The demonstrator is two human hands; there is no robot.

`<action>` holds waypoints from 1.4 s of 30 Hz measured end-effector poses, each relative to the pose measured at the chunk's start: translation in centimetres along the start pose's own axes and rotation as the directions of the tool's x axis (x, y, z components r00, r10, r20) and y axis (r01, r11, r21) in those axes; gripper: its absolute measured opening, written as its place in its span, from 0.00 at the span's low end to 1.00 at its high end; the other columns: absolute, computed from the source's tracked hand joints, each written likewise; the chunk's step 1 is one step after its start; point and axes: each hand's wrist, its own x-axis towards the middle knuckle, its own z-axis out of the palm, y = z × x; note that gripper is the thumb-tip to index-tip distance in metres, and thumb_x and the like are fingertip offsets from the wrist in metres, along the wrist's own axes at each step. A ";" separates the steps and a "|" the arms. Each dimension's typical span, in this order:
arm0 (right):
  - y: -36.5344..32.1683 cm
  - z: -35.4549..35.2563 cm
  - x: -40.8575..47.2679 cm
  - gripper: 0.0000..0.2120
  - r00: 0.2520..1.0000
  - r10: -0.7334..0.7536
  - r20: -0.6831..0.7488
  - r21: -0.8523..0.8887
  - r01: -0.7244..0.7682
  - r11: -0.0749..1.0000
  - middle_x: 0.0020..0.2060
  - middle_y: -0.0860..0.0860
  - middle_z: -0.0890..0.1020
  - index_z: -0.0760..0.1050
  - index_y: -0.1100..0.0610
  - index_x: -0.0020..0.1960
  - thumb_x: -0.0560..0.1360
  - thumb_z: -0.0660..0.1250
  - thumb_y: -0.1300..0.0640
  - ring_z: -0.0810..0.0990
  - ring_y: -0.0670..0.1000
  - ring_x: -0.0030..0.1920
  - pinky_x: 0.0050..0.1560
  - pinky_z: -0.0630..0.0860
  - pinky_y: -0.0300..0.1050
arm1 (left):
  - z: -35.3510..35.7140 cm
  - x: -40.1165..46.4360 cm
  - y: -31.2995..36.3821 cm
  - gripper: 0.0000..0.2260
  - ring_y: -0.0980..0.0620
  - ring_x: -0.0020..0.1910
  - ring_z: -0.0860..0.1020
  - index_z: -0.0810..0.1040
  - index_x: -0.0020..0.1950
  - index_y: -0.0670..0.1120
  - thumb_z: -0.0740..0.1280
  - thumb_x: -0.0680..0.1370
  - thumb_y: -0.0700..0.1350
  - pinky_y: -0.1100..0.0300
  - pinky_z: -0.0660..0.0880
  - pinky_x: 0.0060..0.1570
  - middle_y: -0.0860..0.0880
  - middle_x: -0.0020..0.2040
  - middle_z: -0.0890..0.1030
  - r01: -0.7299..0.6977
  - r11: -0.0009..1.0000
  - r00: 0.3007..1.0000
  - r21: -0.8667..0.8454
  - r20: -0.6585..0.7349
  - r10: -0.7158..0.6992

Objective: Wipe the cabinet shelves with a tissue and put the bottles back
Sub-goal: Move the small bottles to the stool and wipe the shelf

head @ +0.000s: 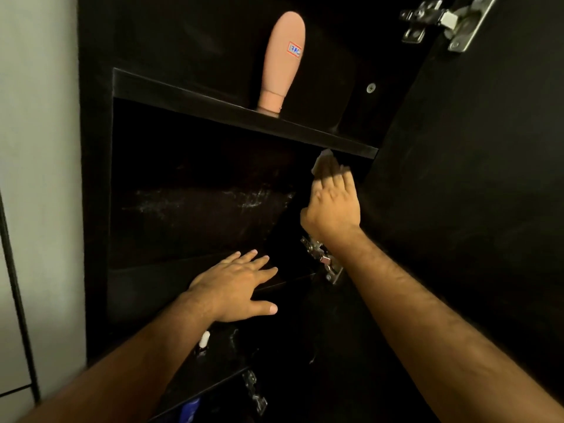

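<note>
A dark cabinet stands open in front of me. My right hand (332, 206) presses a white tissue (325, 161) against the right inner corner of the middle compartment, just under the upper shelf (213, 100). My left hand (241, 285) lies flat with fingers spread on the front edge of the middle shelf (146, 279) and holds nothing. A peach tube bottle (282, 62) stands cap-down on the upper shelf. White dusty streaks (244, 199) show on the back panel of the middle compartment.
The open cabinet door (473, 209) fills the right side, with metal hinges (442, 19) at the top and another hinge (323, 261) by my right wrist. A small white-capped item (204, 340) and a blue object (189, 409) sit on lower shelves. A pale wall (36, 148) is at left.
</note>
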 end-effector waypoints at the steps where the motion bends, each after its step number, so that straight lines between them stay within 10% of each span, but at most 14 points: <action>1: 0.0 -0.3 0.5 0.31 0.998 0.017 -0.053 0.078 -0.013 0.997 0.77 0.62 0.56 0.61 0.64 0.75 0.77 0.56 0.49 0.49 0.60 0.78 0.77 0.40 0.55 | 0.1 0.0 -0.1 0.35 0.56 0.77 0.40 0.50 0.79 0.57 0.57 0.77 0.68 0.56 0.40 0.76 0.54 0.80 0.45 0.002 1.000 1.000 0.001 -0.005 -0.002; 5: -1.0 0.0 2.0 0.36 0.966 0.143 -0.214 0.428 -0.039 0.903 0.76 0.63 0.59 0.56 0.67 0.76 0.73 0.60 0.52 0.53 0.60 0.77 0.76 0.40 0.52 | 0.5 0.3 -0.2 0.34 0.57 0.77 0.41 0.50 0.78 0.58 0.57 0.76 0.68 0.58 0.40 0.75 0.55 0.80 0.46 0.010 1.000 0.999 0.012 -0.033 -0.010; 8: -3.0 0.6 3.1 0.33 0.968 0.245 -0.057 0.826 -0.092 0.556 0.73 0.63 0.64 0.62 0.67 0.73 0.71 0.58 0.53 0.59 0.59 0.75 0.77 0.48 0.52 | 0.7 0.3 -0.3 0.34 0.57 0.77 0.41 0.51 0.78 0.58 0.57 0.76 0.68 0.58 0.40 0.75 0.55 0.80 0.47 0.017 1.000 0.999 0.014 -0.047 -0.017; 11: -3.8 0.1 2.8 0.14 0.946 0.319 0.052 0.993 -0.084 0.087 0.31 0.52 0.75 0.73 0.63 0.35 0.73 0.60 0.54 0.74 0.51 0.39 0.49 0.71 0.58 | 0.7 0.3 -0.2 0.34 0.57 0.77 0.41 0.51 0.78 0.59 0.57 0.76 0.68 0.57 0.41 0.76 0.55 0.80 0.47 0.033 0.999 0.999 0.015 -0.044 -0.033; 14: -4.5 0.8 2.7 0.19 0.947 0.311 0.079 0.997 -0.071 -0.035 0.44 0.60 0.78 0.72 0.74 0.54 0.75 0.60 0.57 0.75 0.52 0.50 0.59 0.70 0.57 | 0.7 0.3 -0.1 0.34 0.57 0.77 0.41 0.51 0.78 0.58 0.56 0.76 0.69 0.57 0.41 0.76 0.54 0.80 0.46 0.054 0.998 0.997 0.017 -0.048 -0.054; 16: -5.2 1.6 2.0 0.36 0.968 0.238 0.075 0.997 -0.081 0.018 0.76 0.64 0.52 0.48 0.65 0.78 0.76 0.58 0.55 0.52 0.55 0.77 0.77 0.50 0.53 | 0.5 0.2 0.0 0.34 0.58 0.77 0.42 0.51 0.78 0.57 0.57 0.76 0.68 0.60 0.41 0.75 0.54 0.80 0.47 0.071 0.997 0.995 -0.001 -0.072 -0.071; 18: -6.1 2.7 0.7 0.39 0.978 0.199 0.059 0.996 -0.072 0.057 0.77 0.53 0.33 0.33 0.57 0.78 0.78 0.57 0.59 0.32 0.47 0.76 0.78 0.38 0.51 | 0.3 0.1 0.2 0.33 0.59 0.77 0.44 0.53 0.78 0.56 0.58 0.77 0.67 0.63 0.42 0.74 0.53 0.80 0.51 0.090 0.995 0.988 -0.052 -0.124 -0.096; 21: -6.6 3.9 -0.3 0.44 0.978 0.204 0.041 0.997 -0.054 0.062 0.76 0.52 0.30 0.32 0.57 0.78 0.75 0.59 0.65 0.27 0.46 0.73 0.76 0.34 0.49 | -0.3 -0.1 0.5 0.30 0.60 0.77 0.50 0.59 0.77 0.56 0.61 0.78 0.63 0.65 0.46 0.72 0.54 0.79 0.57 0.131 0.982 0.970 -0.134 -0.189 -0.155; 28: -4.3 1.3 3.0 0.22 0.964 0.267 0.008 0.996 -0.031 0.080 0.63 0.63 0.73 0.69 0.68 0.65 0.71 0.61 0.63 0.71 0.62 0.62 0.64 0.68 0.54 | -1.1 0.1 1.0 0.27 0.59 0.77 0.52 0.61 0.77 0.55 0.60 0.79 0.60 0.66 0.47 0.70 0.54 0.78 0.57 0.173 0.978 0.969 -0.115 -0.156 -0.189; 30: -4.3 2.3 2.3 0.16 0.947 0.317 -0.043 0.985 -0.013 0.173 0.57 0.61 0.74 0.71 0.65 0.59 0.72 0.59 0.69 0.73 0.58 0.57 0.61 0.70 0.53 | -0.9 0.1 1.0 0.27 0.58 0.77 0.52 0.61 0.77 0.54 0.60 0.80 0.60 0.65 0.47 0.71 0.53 0.78 0.58 0.182 0.976 0.968 -0.118 -0.151 -0.198; 34: -6.3 5.6 0.2 0.40 0.936 0.319 -0.150 0.932 0.026 0.361 0.78 0.55 0.49 0.47 0.57 0.79 0.73 0.57 0.76 0.58 0.55 0.77 0.68 0.70 0.42 | -0.4 0.1 1.0 0.28 0.56 0.77 0.52 0.60 0.77 0.53 0.59 0.80 0.62 0.62 0.47 0.73 0.51 0.79 0.57 0.184 0.978 0.970 -0.094 -0.144 -0.196; 38: -5.4 5.3 0.7 0.19 0.843 0.438 -0.311 0.831 0.017 0.557 0.64 0.58 0.74 0.75 0.63 0.59 0.71 0.61 0.74 0.74 0.57 0.62 0.55 0.78 0.50 | -0.3 0.0 0.9 0.28 0.56 0.77 0.53 0.62 0.77 0.53 0.59 0.80 0.61 0.63 0.47 0.72 0.51 0.78 0.58 0.196 0.973 0.961 -0.120 -0.173 -0.215; 42: -2.9 2.6 2.1 0.12 0.793 0.486 -0.367 0.830 0.044 0.556 0.50 0.55 0.81 0.79 0.60 0.53 0.73 0.63 0.69 0.77 0.55 0.52 0.54 0.76 0.44 | -0.1 -0.1 0.7 0.27 0.57 0.77 0.53 0.62 0.77 0.53 0.59 0.80 0.61 0.61 0.49 0.74 0.52 0.78 0.59 0.201 0.970 0.957 -0.137 -0.184 -0.224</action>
